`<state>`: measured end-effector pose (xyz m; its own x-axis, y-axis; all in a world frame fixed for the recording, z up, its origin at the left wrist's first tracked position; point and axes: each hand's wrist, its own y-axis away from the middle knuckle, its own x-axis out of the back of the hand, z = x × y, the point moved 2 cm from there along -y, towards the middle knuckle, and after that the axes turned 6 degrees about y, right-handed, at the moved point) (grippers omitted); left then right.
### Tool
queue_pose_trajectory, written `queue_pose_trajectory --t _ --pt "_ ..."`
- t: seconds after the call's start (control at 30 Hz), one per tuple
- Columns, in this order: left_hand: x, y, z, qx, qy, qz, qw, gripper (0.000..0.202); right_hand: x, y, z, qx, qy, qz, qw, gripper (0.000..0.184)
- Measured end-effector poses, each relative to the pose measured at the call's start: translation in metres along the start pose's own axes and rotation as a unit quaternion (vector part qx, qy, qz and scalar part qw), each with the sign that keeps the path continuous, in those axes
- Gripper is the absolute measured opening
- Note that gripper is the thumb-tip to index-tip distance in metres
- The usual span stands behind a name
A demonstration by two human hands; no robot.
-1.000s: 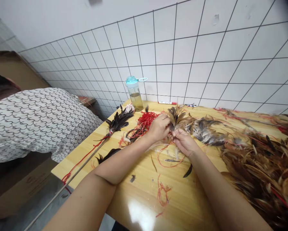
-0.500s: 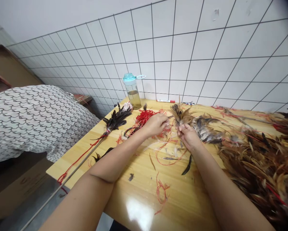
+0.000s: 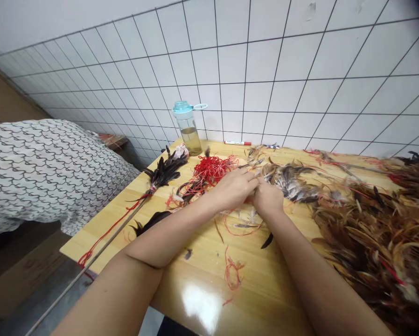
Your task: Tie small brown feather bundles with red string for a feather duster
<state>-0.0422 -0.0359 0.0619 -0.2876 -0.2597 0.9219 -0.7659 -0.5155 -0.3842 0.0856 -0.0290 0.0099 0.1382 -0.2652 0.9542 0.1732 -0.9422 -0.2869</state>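
Note:
My left hand (image 3: 238, 187) and my right hand (image 3: 269, 198) meet above the middle of the table, fingers closed and touching. The bunch of feathers in my right hand is mostly hidden behind the hands. What my left fingers pinch cannot be made out. Just beyond the left hand lies a tangle of red string (image 3: 209, 170). Brown and grey loose feathers (image 3: 296, 183) lie right behind my right hand. Farther left, a stick (image 3: 115, 237) with black feathers (image 3: 165, 169) bound to its end by red string rests across the table corner.
A large heap of brown feathers (image 3: 380, 233) covers the table's right side. A bottle with a light blue lid (image 3: 188, 128) and a red-capped marker (image 3: 237, 143) stand and lie by the tiled wall. String scraps (image 3: 233, 273) lie in front. A person in a patterned shirt (image 3: 55, 168) is at left.
My hands have come together; the left moved right to the right hand. The brown feather bunch that stood up from my right fingers is now mostly out of sight. The view has shifted slightly.

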Motion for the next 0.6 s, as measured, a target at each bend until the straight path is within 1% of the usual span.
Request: queue_pose_trajectory --t 0.07,0.17,0.27,0.37,0.43,0.47,0.53,0.6 --pt "0.003 0.001 -0.008 0.003 0.013 0.003 1.0 0.013 0.003 0.001 -0.006 0.056 0.031 -0.028 0.998 0.024" --pt "0.007 0.005 -0.029 0.038 0.082 0.003 0.996 0.013 0.006 0.001 -0.012 0.139 -0.001 -0.05 0.989 0.027" --pt "0.007 0.011 -0.052 0.071 0.185 0.005 0.98 0.016 0.006 -0.001 -0.015 0.177 -0.102 -0.047 0.978 0.025" --pt "-0.001 0.015 -0.068 0.084 0.276 0.008 0.957 0.015 0.005 -0.005 -0.014 0.176 -0.25 -0.015 0.952 0.021" --pt "-0.01 0.015 -0.073 0.082 0.325 0.033 0.942 0.016 0.002 -0.008 -0.011 0.137 -0.366 0.003 0.921 0.022" --pt "-0.014 0.015 -0.074 0.083 0.345 0.05 0.934 0.016 0.0 -0.009 -0.009 0.104 -0.426 0.003 0.899 0.024" --pt "-0.022 0.013 -0.071 0.092 0.369 0.076 0.922 0.017 -0.006 -0.01 -0.006 0.031 -0.537 -0.01 0.843 0.029" --pt "-0.028 0.011 -0.064 0.099 0.374 0.076 0.919 0.018 -0.011 -0.011 -0.004 -0.029 -0.618 -0.013 0.785 0.032"
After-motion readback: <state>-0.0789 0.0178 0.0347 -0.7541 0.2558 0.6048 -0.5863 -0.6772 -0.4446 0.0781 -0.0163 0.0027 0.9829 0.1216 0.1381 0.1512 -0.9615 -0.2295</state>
